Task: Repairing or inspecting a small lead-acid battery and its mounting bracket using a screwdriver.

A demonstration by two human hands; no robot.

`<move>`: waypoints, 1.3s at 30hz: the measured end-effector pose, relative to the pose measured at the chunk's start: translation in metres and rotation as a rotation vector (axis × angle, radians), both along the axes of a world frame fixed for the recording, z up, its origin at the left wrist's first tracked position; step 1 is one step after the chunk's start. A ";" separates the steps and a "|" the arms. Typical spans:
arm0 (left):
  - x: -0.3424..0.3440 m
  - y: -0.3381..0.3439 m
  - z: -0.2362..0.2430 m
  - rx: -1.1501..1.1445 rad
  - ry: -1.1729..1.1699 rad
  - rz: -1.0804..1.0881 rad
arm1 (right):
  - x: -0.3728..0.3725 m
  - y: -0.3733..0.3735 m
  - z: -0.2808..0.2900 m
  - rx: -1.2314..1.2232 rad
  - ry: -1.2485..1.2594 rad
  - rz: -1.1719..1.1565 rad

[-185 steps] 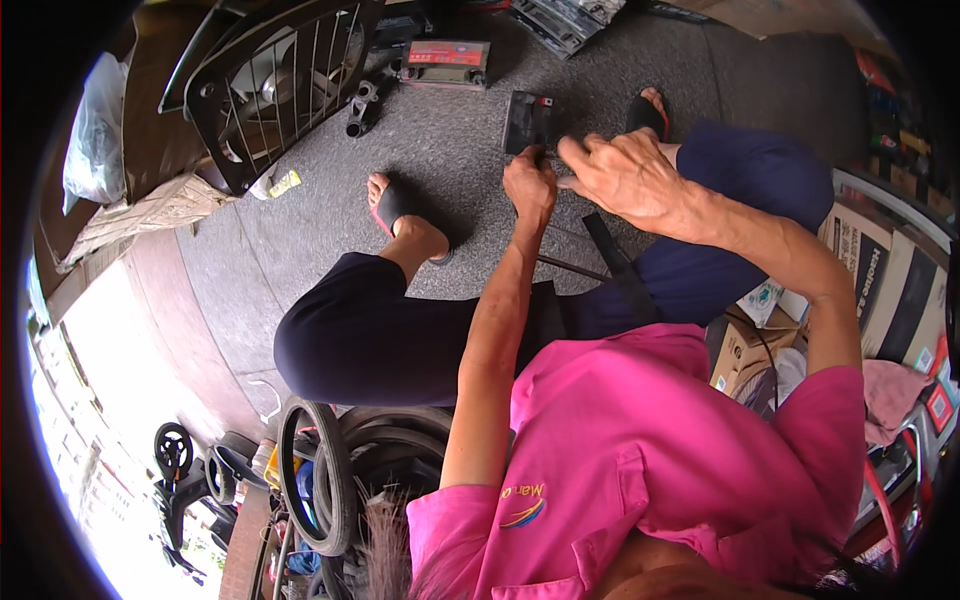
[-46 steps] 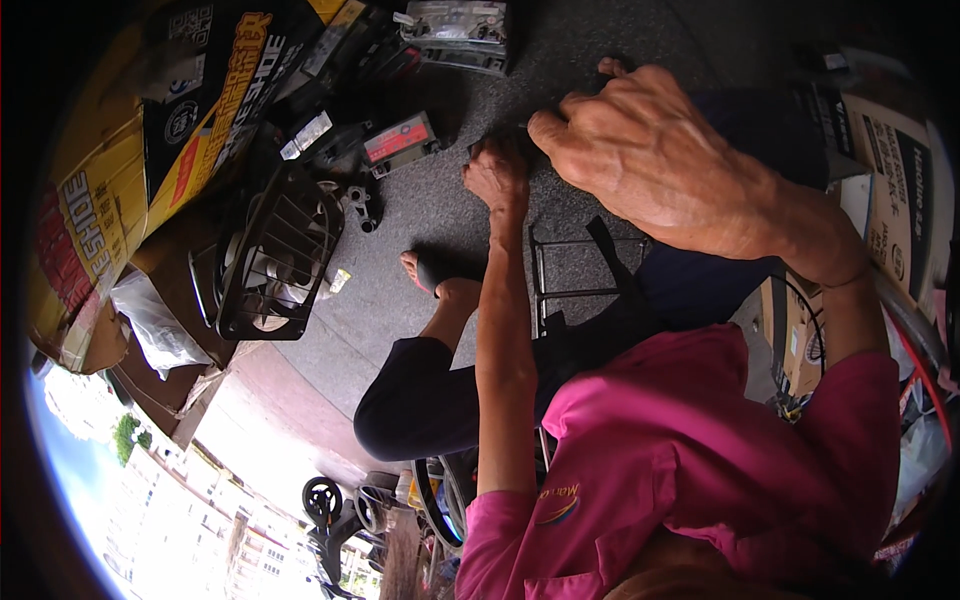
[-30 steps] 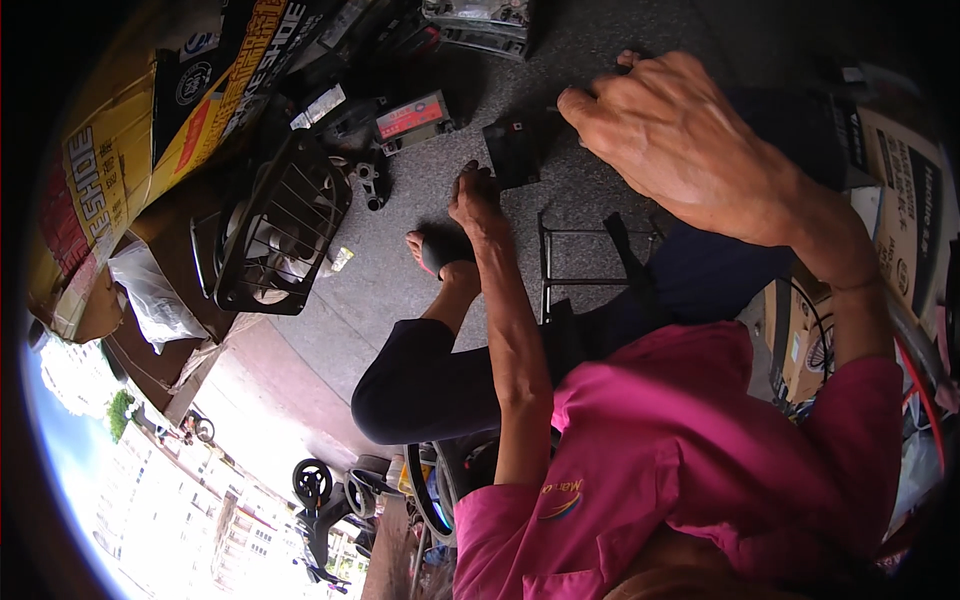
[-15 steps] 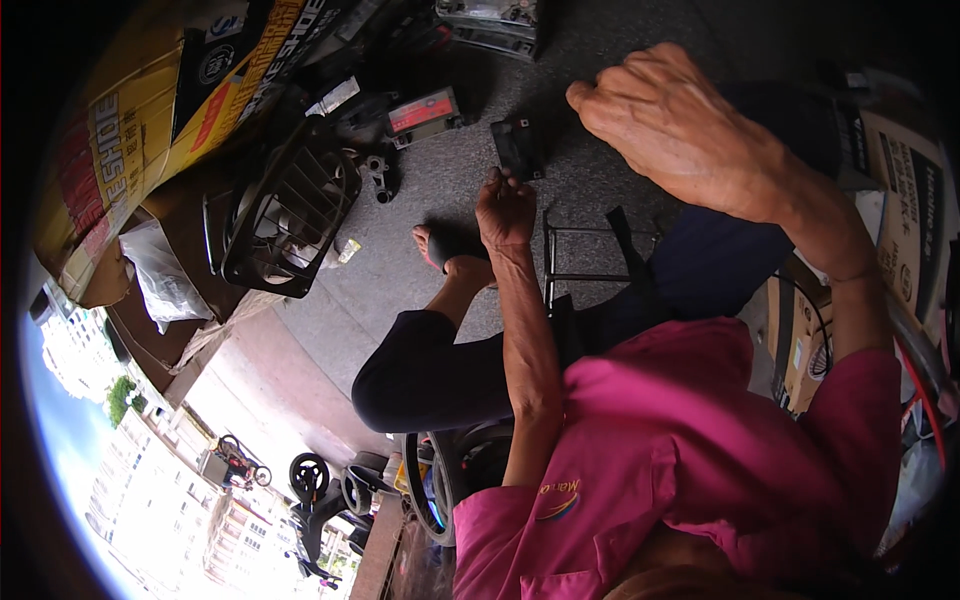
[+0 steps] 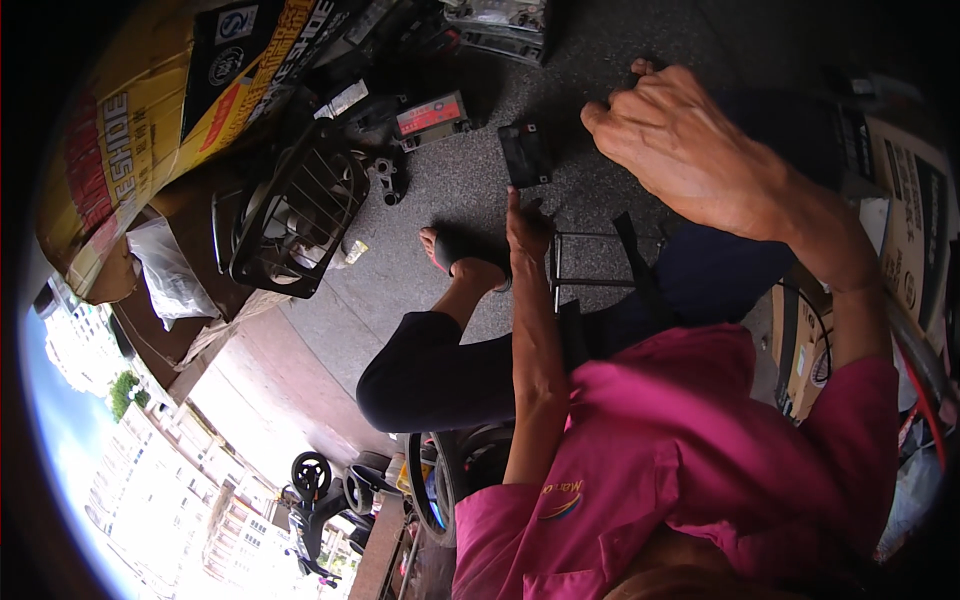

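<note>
My left hand [image 5: 528, 228] is stretched over the floor with its index finger pointing out and the other fingers partly bent; I see nothing held in it. Its fingertip is by the near edge of a small black battery [image 5: 525, 156] with metal terminals; whether they touch I cannot tell. Raised farther right, my right hand [image 5: 680, 128] shows its back, the fingers curled in. What it holds, if anything, is hidden beneath it. Left of the black battery lies a red and grey battery [image 5: 430, 120] on the floor.
A black wire-barred frame [image 5: 298, 215] and a yellow carton [image 5: 130, 150] stand at left. A small metal part [image 5: 387, 180] lies near them. A metal-framed stool [image 5: 592, 280] is by my legs; cardboard boxes [image 5: 915, 200] stand at right. More batteries [image 5: 497, 28] are stacked at the back.
My left hand has shifted slightly right and nearer to me, and its index finger has straightened. My right hand has moved a little right and nearer to me, staying curled.
</note>
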State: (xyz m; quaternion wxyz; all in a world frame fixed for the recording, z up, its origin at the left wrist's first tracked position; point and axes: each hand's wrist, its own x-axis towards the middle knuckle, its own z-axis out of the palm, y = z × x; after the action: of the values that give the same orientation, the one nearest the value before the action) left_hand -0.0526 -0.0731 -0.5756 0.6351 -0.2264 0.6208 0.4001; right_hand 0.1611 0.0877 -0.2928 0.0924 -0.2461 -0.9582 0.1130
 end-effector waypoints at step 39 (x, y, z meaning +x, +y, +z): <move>-0.021 0.181 0.008 0.214 0.283 -0.424 | -0.014 0.015 0.006 -0.127 -0.398 -0.002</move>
State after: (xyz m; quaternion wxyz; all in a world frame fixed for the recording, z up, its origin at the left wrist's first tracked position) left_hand -0.0740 0.1082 -0.5680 0.6319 0.0351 0.6912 0.3490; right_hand 0.1466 0.1026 -0.2865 -0.1144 -0.2697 -0.9483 0.1224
